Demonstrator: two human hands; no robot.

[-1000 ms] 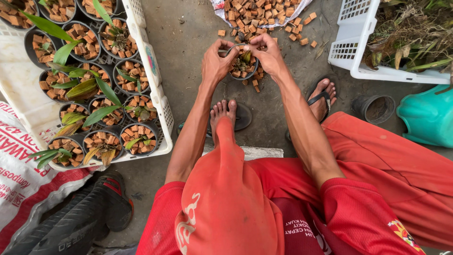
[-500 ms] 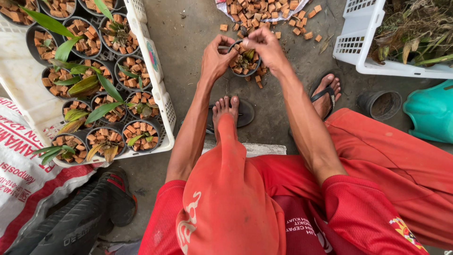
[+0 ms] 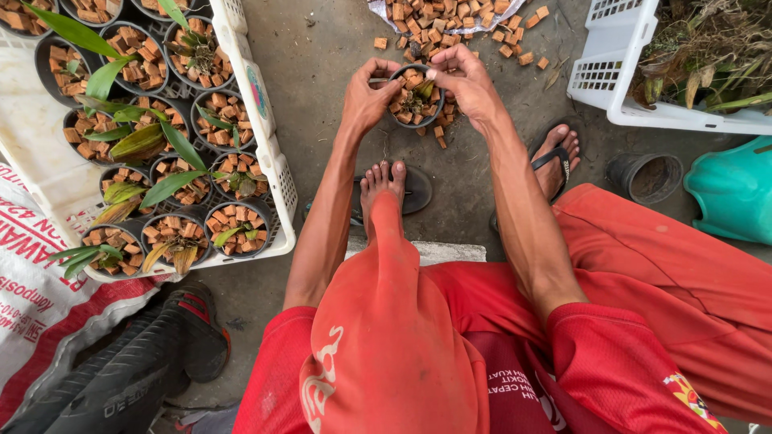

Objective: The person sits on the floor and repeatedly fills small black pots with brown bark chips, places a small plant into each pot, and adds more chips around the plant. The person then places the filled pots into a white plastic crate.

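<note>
**Q:** Between the feet, on bare concrete: what changed?

**A:** Little; the small black pot (image 3: 416, 98) stays put. Left hand (image 3: 366, 100) keeps gripping its rim, right hand (image 3: 466, 80) keeps pressing in rough, blocky brick chips (image 3: 438, 20), apparently around a seedling. White crate (image 3: 269, 173), left edge, holds filled pots.

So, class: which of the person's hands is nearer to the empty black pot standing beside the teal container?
Right. The right hand grips the small potted plant on the side toward the empty black pot; the left hand holds that plant's far side.
</note>
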